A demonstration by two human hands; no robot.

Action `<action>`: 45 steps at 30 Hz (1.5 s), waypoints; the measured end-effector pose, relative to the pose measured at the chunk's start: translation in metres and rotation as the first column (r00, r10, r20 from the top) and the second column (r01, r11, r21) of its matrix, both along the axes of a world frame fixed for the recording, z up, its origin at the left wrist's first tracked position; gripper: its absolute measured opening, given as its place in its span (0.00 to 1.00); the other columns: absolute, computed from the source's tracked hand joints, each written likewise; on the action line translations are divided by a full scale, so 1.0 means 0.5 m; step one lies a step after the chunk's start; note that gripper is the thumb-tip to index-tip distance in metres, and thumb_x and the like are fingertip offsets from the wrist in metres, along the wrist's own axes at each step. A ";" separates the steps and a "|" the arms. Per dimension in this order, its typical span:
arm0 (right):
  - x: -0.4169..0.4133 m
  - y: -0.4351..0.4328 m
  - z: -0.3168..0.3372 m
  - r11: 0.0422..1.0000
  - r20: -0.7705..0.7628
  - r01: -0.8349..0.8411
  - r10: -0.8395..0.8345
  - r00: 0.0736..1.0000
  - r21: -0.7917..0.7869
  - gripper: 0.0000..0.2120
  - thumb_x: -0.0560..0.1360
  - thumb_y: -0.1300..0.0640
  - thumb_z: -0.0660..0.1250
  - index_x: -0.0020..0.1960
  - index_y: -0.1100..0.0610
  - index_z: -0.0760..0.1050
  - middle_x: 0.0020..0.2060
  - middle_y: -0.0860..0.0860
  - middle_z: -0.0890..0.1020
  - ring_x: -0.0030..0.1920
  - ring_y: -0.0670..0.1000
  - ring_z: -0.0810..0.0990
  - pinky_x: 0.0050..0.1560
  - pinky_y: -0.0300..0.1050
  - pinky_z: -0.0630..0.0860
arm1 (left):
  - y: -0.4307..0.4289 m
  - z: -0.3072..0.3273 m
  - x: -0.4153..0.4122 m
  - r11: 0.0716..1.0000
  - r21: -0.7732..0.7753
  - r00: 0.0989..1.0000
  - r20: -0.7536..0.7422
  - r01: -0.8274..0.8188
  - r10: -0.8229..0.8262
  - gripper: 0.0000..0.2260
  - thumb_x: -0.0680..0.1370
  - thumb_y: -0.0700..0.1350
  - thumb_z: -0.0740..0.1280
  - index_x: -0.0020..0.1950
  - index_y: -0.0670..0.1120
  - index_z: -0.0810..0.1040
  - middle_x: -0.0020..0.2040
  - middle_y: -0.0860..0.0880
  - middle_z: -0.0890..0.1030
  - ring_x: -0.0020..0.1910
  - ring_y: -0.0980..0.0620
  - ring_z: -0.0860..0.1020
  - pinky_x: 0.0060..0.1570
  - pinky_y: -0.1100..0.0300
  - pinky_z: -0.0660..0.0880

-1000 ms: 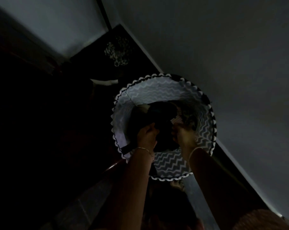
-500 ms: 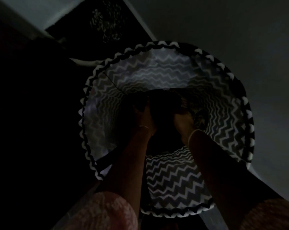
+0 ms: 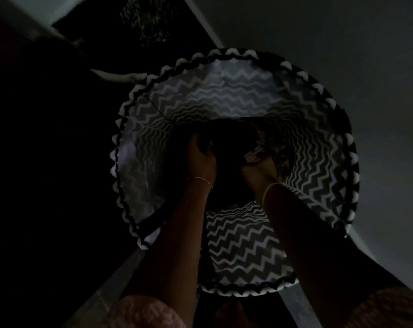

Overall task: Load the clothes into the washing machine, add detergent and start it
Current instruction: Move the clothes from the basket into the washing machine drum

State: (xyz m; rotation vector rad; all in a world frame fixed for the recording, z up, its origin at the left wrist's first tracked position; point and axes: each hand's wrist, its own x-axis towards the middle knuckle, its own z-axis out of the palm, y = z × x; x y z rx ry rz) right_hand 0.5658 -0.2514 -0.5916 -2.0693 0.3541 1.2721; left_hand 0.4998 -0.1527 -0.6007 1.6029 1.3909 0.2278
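The scene is very dark. A round laundry basket (image 3: pixel 319 185) with black-and-white zigzag fabric fills the middle of the head view, seen from above. Both my arms reach down into it. My left hand (image 3: pixel 200 159) is closed on a dark garment (image 3: pixel 231 143) at the bottom. My right hand (image 3: pixel 260 171) grips the same dark bundle from the right, next to some lighter patterned cloth (image 3: pixel 281 155). The washing machine and the detergent are not in view.
A pale wall (image 3: pixel 343 43) runs along the right of the basket. Dark floor and a dim patterned object (image 3: pixel 151 24) lie beyond the basket at the top. The left side is black and unreadable.
The camera has come closer to the basket, which now looks larger. Both hands stay deep inside on the dark clothes, slightly more closed around them.
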 end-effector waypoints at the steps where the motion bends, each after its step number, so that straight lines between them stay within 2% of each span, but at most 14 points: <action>1: 0.000 0.004 0.006 1.000 0.058 -0.018 0.017 0.998 0.017 0.34 0.67 0.55 0.70 0.70 0.62 0.65 0.66 0.60 0.73 0.67 0.59 0.72 0.67 0.53 0.69 | 0.000 0.000 -0.004 0.998 -0.010 0.997 0.051 -0.062 0.063 0.18 0.77 0.36 0.65 0.67 0.35 0.71 0.65 0.38 0.75 0.65 0.43 0.73 0.68 0.54 0.67; 3: 0.009 0.008 -0.003 0.997 0.213 -0.074 0.069 0.975 0.016 0.45 0.56 0.44 0.70 0.70 0.59 0.65 0.66 0.58 0.74 0.67 0.57 0.73 0.68 0.53 0.69 | -0.001 0.027 -0.009 0.988 -0.047 0.979 0.138 -0.148 0.153 0.21 0.74 0.43 0.66 0.65 0.35 0.72 0.63 0.37 0.77 0.63 0.41 0.76 0.66 0.46 0.70; 5: 0.020 0.023 0.018 0.995 0.249 -0.089 0.076 0.966 0.042 0.45 0.59 0.47 0.72 0.72 0.59 0.62 0.67 0.58 0.73 0.67 0.57 0.73 0.69 0.53 0.68 | 0.011 0.049 -0.007 0.981 -0.058 0.967 0.170 -0.183 0.190 0.22 0.72 0.47 0.66 0.62 0.36 0.74 0.59 0.38 0.79 0.59 0.41 0.78 0.62 0.43 0.73; 10: 0.009 0.055 0.064 0.976 0.335 -0.100 0.030 0.942 0.193 0.46 0.56 0.48 0.76 0.71 0.55 0.64 0.67 0.56 0.73 0.67 0.55 0.72 0.69 0.54 0.68 | 0.025 0.103 0.002 0.980 -0.090 0.955 0.225 -0.175 0.191 0.14 0.77 0.37 0.66 0.62 0.35 0.74 0.60 0.38 0.78 0.60 0.41 0.77 0.63 0.46 0.73; 17: -0.020 0.069 0.130 0.903 0.203 -0.073 -0.017 0.979 0.424 0.47 0.62 0.69 0.77 0.75 0.54 0.59 0.67 0.53 0.73 0.65 0.50 0.73 0.66 0.45 0.72 | 0.025 0.179 -0.002 0.980 -0.119 0.897 0.397 -0.161 0.195 0.12 0.77 0.45 0.66 0.56 0.39 0.78 0.49 0.49 0.80 0.50 0.51 0.78 0.55 0.57 0.76; 22: -0.023 0.078 0.174 0.874 0.127 -0.041 -0.024 0.992 0.485 0.45 0.63 0.65 0.77 0.75 0.51 0.61 0.66 0.55 0.75 0.64 0.53 0.76 0.64 0.54 0.74 | 0.031 0.266 0.009 0.999 0.014 0.888 0.458 -0.046 0.035 0.08 0.79 0.43 0.63 0.52 0.40 0.79 0.43 0.54 0.79 0.44 0.60 0.77 0.50 0.66 0.75; 24: -0.028 0.081 0.187 0.868 0.108 -0.024 -0.034 0.994 0.496 0.41 0.64 0.65 0.76 0.73 0.54 0.64 0.64 0.56 0.77 0.62 0.55 0.78 0.61 0.53 0.77 | 0.025 0.298 0.011 1.000 0.008 0.875 0.483 0.010 -0.013 0.11 0.78 0.45 0.62 0.52 0.40 0.80 0.43 0.53 0.80 0.45 0.56 0.79 0.51 0.62 0.77; 27: -0.041 0.080 0.222 0.860 0.137 -0.030 -0.047 0.990 0.510 0.21 0.74 0.68 0.68 0.66 0.64 0.72 0.59 0.58 0.79 0.53 0.57 0.81 0.49 0.41 0.81 | 0.013 0.334 0.004 0.995 -0.032 0.849 0.524 0.092 -0.061 0.12 0.79 0.45 0.63 0.54 0.37 0.80 0.47 0.48 0.82 0.49 0.51 0.81 0.54 0.58 0.78; 28: -0.043 0.080 0.231 0.872 0.152 -0.038 -0.042 0.988 0.488 0.16 0.75 0.67 0.66 0.63 0.65 0.74 0.57 0.59 0.80 0.53 0.59 0.81 0.48 0.44 0.80 | 0.011 0.344 0.002 0.993 -0.064 0.837 0.545 0.096 -0.046 0.12 0.80 0.43 0.63 0.54 0.37 0.80 0.46 0.48 0.82 0.49 0.52 0.81 0.53 0.58 0.78; 30: -0.046 0.082 0.245 0.892 0.140 -0.042 -0.025 0.990 0.450 0.15 0.77 0.67 0.62 0.63 0.67 0.73 0.58 0.65 0.79 0.57 0.64 0.79 0.52 0.50 0.78 | 0.011 0.365 -0.004 0.989 -0.117 0.824 0.566 0.092 -0.010 0.10 0.79 0.45 0.63 0.52 0.40 0.80 0.45 0.48 0.82 0.49 0.49 0.81 0.53 0.57 0.78; 33: -0.039 0.084 0.274 0.902 0.129 -0.035 -0.023 0.991 0.430 0.16 0.78 0.68 0.57 0.65 0.69 0.69 0.63 0.68 0.74 0.59 0.62 0.77 0.47 0.44 0.74 | 0.019 0.399 -0.014 0.971 -0.222 0.799 0.598 0.086 0.066 0.11 0.80 0.52 0.61 0.49 0.47 0.79 0.50 0.45 0.82 0.55 0.45 0.80 0.57 0.48 0.76; 37: -0.018 0.075 0.311 0.892 0.075 0.139 -0.188 0.979 0.429 0.17 0.79 0.63 0.58 0.67 0.65 0.69 0.63 0.64 0.75 0.63 0.64 0.75 0.63 0.56 0.74 | 0.027 0.404 -0.036 0.960 -0.281 0.839 0.526 0.016 0.140 0.13 0.83 0.49 0.54 0.60 0.47 0.74 0.55 0.47 0.79 0.58 0.48 0.78 0.56 0.59 0.74; 40: -0.022 0.072 0.343 0.809 -0.040 0.373 -0.399 0.916 0.454 0.18 0.77 0.56 0.62 0.66 0.58 0.72 0.59 0.58 0.79 0.54 0.57 0.80 0.58 0.56 0.77 | 0.022 0.376 -0.060 0.957 -0.288 0.909 0.386 -0.043 0.158 0.11 0.80 0.41 0.61 0.62 0.45 0.73 0.56 0.46 0.79 0.60 0.45 0.76 0.61 0.52 0.73; 45: -0.035 0.060 0.405 0.732 -0.151 0.501 -0.492 0.857 0.462 0.18 0.75 0.55 0.61 0.63 0.56 0.75 0.55 0.55 0.81 0.52 0.57 0.80 0.52 0.51 0.79 | 0.009 0.377 -0.084 0.939 -0.243 0.952 0.246 0.242 -0.182 0.33 0.65 0.36 0.63 0.72 0.45 0.66 0.56 0.50 0.78 0.56 0.48 0.77 0.55 0.53 0.75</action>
